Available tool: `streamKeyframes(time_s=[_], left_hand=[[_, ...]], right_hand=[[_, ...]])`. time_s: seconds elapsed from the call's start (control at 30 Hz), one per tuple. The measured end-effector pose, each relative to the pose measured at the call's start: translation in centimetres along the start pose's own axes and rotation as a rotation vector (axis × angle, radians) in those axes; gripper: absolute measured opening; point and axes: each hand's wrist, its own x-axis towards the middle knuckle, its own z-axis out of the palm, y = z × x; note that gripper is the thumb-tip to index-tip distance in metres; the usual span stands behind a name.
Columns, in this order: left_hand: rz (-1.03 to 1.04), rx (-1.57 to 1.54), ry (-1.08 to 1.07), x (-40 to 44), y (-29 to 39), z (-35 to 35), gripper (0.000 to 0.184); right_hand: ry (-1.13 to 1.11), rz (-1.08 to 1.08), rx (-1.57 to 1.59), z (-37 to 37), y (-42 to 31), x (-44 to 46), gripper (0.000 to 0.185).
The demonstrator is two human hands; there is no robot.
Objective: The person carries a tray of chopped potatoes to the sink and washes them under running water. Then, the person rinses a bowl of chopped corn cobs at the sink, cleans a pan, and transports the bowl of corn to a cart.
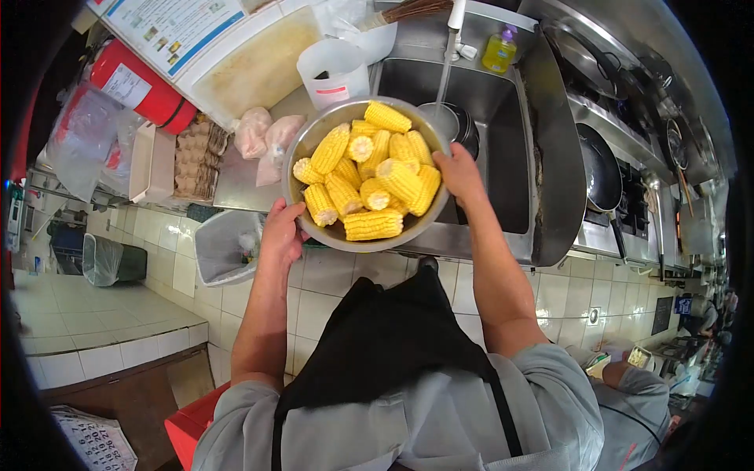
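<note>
A round metal bowl (294,169) heaped with cut pieces of yellow corn on the cob (399,182) is held up in front of me, close to the sink's near left side. My left hand (281,229) grips its lower left rim, thumb on top. On the right side, my right hand (462,174) holds the rim, with the fingers hidden beneath. Behind the bowl, water runs from the white faucet (455,20) into the sink (503,118), where a dark round pan or bowl (465,129) sits partly hidden.
A white plastic bucket (334,71) and bags of pinkish contents (279,145) stand left of the sink. Egg trays (196,161) and a fire extinguisher (141,86) are farther left. A lined bin (224,247) is below; a wok (598,169) sits on the right-hand stove. Another person (628,400) is at lower right.
</note>
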Motion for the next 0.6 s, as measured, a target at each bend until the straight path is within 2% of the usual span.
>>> streamKeyframes(time_s=[0.1,0.2,0.23,0.33,0.43,0.53,0.57,0.6], left_hand=[[0.122,0.063,0.067,1.7,0.1,-3.0,0.014],[0.236,0.113,0.099,3.6,0.0,-5.1,0.015],[0.262,0.116,0.135,4.3,-0.7,-5.6,0.017],[0.344,0.233,0.245,5.6,-1.1,-6.7,0.025],[0.429,0.25,0.328,6.4,-1.9,-7.0,0.031],[0.479,0.351,0.428,7.2,-1.2,-7.2,0.035],[0.487,0.415,0.467,7.1,-0.6,-6.9,0.035],[0.491,0.47,0.483,7.0,-0.2,-6.5,0.035]], right_hand=[[-0.051,0.026,-0.127,2.9,-0.9,-1.4,0.042],[-0.069,0.018,-0.112,3.9,-2.0,-1.9,0.044],[-0.12,-0.045,-0.089,3.9,-1.6,-1.1,0.044],[-0.401,0.224,-0.217,1.3,-8.6,-2.6,0.044],[-0.512,0.248,-0.355,0.9,-9.1,-1.3,0.044],[-0.732,0.041,-0.919,-0.2,-12.4,2.2,0.045],[-0.512,-0.373,-0.955,-0.5,-13.2,2.7,0.044],[-0.433,-0.426,-0.816,-0.4,-14.9,4.4,0.04]])
